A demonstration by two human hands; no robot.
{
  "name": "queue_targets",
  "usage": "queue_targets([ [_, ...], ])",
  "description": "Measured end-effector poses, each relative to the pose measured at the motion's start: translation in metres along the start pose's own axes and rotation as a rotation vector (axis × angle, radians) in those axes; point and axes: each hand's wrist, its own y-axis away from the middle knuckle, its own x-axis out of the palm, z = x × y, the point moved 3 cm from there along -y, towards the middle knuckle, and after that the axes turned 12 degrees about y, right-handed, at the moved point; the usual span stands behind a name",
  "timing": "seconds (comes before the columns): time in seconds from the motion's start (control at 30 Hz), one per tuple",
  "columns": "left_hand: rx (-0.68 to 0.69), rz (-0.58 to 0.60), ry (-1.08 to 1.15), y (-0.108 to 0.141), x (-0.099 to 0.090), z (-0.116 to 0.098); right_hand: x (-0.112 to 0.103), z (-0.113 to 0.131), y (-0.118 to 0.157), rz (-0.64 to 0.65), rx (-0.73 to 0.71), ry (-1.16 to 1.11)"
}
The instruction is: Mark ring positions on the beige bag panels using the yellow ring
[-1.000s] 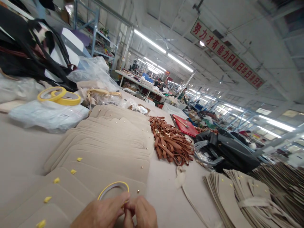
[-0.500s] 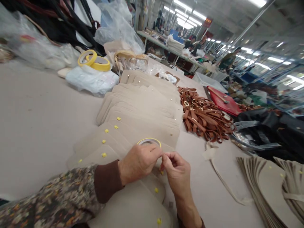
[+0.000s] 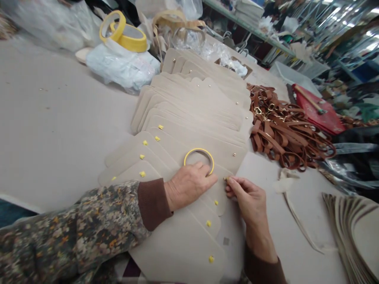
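Observation:
My left hand (image 3: pixel 191 183) is closed around the lower edge of a thin roll of yellow tape (image 3: pixel 212 159), which stands over the overlapping beige panels (image 3: pixel 189 138). My right hand (image 3: pixel 247 197) pinches at a small metal stud (image 3: pixel 225 179) on the right edge of one panel. What looks like a small bit of yellow tape shows at those fingertips, mostly hidden. Several studs on the nearer panels are covered by yellow tape pieces, such as the tape piece (image 3: pixel 209 223). Farther panels show bare studs, like the metal stud (image 3: pixel 234 154).
Brown straps (image 3: pixel 278 126) with gold clasps lie in a heap to the right, beside a red pouch (image 3: pixel 319 108). Yellow tape rolls (image 3: pixel 132 38) rest on a plastic-wrapped bundle (image 3: pixel 121 67). A beige strip (image 3: pixel 299 221) and stacked beige pieces (image 3: pixel 349 232) lie at right.
My hands, together at the tape roll before, have come apart. My right hand has moved to a stud on the panel's right edge. The camera view has tilted lower.

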Motion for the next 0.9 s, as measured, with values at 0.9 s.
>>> queue_targets([
  [0.9,-0.063,0.026,0.021,0.007,-0.002,0.002,0.018,0.015,0.022,-0.312,-0.434,0.676],
])
